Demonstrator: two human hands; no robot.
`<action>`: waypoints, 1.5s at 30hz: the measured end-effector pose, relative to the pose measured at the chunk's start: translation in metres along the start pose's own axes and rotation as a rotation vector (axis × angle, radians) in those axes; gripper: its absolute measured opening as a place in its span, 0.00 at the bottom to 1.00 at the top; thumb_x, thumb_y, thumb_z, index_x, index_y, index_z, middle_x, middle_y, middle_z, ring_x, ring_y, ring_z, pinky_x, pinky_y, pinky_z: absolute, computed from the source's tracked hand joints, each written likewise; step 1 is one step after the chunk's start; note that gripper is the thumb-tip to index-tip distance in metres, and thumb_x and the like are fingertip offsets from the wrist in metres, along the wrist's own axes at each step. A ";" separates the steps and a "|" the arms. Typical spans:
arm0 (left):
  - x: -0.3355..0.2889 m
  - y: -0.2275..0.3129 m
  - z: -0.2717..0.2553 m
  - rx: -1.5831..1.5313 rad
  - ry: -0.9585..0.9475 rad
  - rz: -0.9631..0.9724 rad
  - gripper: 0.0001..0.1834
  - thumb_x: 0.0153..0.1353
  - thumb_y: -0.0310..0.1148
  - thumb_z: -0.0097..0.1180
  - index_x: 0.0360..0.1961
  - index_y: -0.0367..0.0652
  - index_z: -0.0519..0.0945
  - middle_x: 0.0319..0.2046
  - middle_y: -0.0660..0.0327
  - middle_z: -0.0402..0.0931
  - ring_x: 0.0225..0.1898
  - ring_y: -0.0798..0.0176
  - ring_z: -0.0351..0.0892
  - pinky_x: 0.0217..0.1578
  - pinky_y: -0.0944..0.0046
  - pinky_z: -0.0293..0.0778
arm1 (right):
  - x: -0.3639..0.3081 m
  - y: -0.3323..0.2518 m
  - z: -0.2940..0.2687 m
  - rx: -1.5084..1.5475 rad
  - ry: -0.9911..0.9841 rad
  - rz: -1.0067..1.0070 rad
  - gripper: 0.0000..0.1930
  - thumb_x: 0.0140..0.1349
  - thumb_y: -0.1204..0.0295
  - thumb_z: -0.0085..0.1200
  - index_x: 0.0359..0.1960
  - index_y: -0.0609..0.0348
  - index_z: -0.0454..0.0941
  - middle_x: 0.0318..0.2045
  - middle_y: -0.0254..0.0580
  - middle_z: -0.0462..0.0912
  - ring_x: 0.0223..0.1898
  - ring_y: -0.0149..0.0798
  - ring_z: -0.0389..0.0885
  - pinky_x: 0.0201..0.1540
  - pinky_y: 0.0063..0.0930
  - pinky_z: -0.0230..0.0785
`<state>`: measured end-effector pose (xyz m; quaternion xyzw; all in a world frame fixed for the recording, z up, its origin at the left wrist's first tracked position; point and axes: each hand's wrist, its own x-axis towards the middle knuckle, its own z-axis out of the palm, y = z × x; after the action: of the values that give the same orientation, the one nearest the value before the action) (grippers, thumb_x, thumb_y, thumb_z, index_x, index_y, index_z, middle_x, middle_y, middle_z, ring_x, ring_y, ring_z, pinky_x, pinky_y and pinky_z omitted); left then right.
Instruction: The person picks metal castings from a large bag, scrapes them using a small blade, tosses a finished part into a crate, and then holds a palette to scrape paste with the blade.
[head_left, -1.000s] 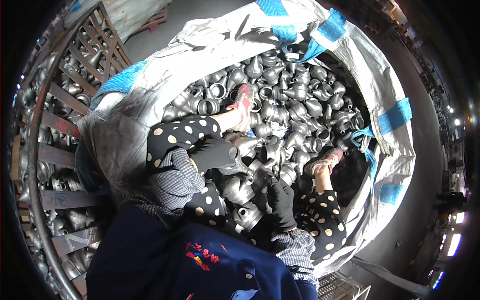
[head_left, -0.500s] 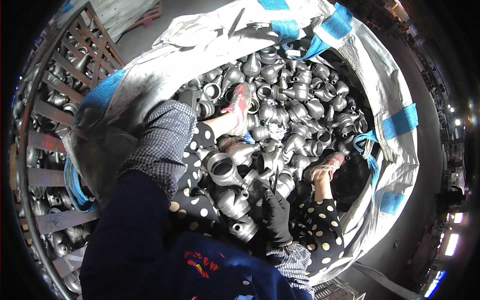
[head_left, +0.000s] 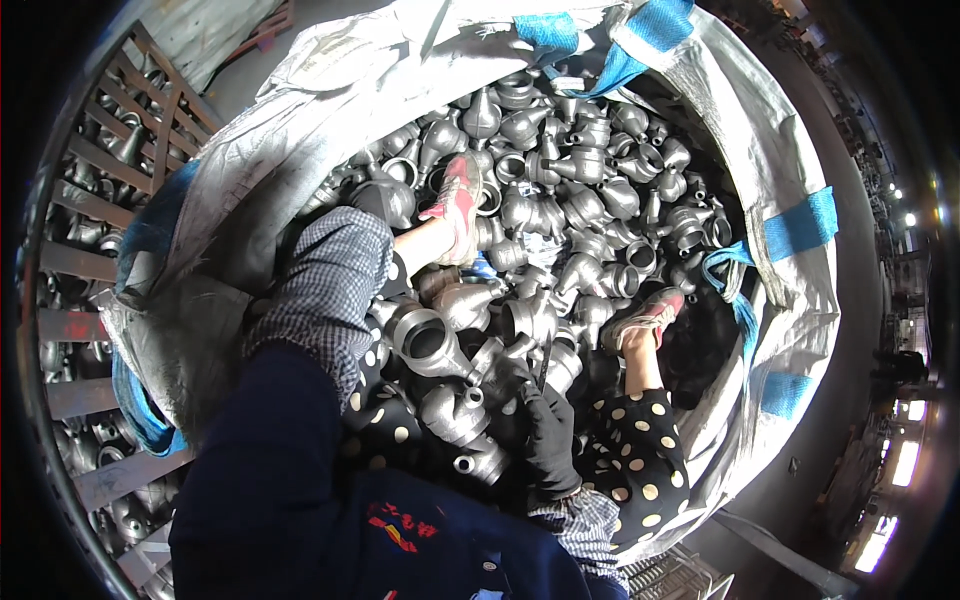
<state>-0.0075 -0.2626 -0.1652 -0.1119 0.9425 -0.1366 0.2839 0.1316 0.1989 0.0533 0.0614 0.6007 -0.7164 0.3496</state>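
Note:
I sit among many grey metal castings (head_left: pixel 425 338), bulb-shaped with round mouths and narrow necks, inside a big white woven bag (head_left: pixel 790 165). My left hand (head_left: pixel 387 203), in a dark grey glove, is out at the end of the checked sleeve, against castings near the bag's left side; its fingers do not show clearly. My right hand (head_left: pixel 545 420), in a black glove, reaches in between my knees beside several castings. Its fingers are curled, and a thin dark strip rises by them; what they grip is unclear in the shadow.
My feet in pink shoes (head_left: pixel 457 205) rest on the castings. Blue straps (head_left: pixel 800 222) hang on the bag's rim. At the left stands a slatted metal cage (head_left: pixel 75 398) with more castings. A wire rack (head_left: pixel 680 578) is at the lower right.
My left hand has moved slightly left and shows more at the sleeve's end. My right hand has shifted a little up and left. The whole view has shifted slightly.

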 end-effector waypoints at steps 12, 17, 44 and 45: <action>-0.262 0.066 -0.223 -2.054 0.303 0.894 0.24 0.60 0.38 0.54 0.52 0.31 0.70 0.49 0.51 0.72 0.45 0.57 0.78 0.38 0.63 0.81 | -0.017 -0.025 -0.022 0.011 0.090 -0.327 0.13 0.66 0.68 0.48 0.46 0.62 0.78 0.25 0.27 0.77 0.20 0.17 0.66 0.21 0.10 0.54; -0.332 0.124 -0.240 -1.675 0.149 0.942 0.37 0.53 0.50 0.62 0.59 0.39 0.69 0.60 0.57 0.65 0.63 0.61 0.62 0.56 0.62 0.66 | -0.029 -0.050 -0.031 0.093 0.084 -0.423 0.19 0.66 0.68 0.48 0.55 0.65 0.71 0.40 0.33 0.79 0.36 0.22 0.75 0.36 0.14 0.67; -0.384 0.179 -0.175 -2.000 0.107 0.620 0.24 0.65 0.32 0.52 0.59 0.36 0.65 0.48 0.57 0.72 0.38 0.67 0.78 0.38 0.69 0.77 | -0.047 -0.044 -0.052 0.606 0.094 -0.199 0.15 0.65 0.64 0.46 0.46 0.62 0.74 0.34 0.36 0.80 0.31 0.27 0.80 0.29 0.18 0.71; -0.385 0.179 -0.177 -2.000 0.113 0.620 0.24 0.65 0.32 0.52 0.59 0.36 0.65 0.48 0.57 0.72 0.38 0.67 0.78 0.38 0.69 0.77 | -0.046 -0.043 -0.054 0.593 0.090 -0.197 0.16 0.65 0.64 0.46 0.46 0.63 0.73 0.35 0.37 0.81 0.32 0.29 0.80 0.31 0.19 0.72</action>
<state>0.1820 0.0506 0.1133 -0.0426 0.6250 0.7784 0.0402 0.1236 0.2688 0.0970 0.1338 0.3835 -0.8874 0.2182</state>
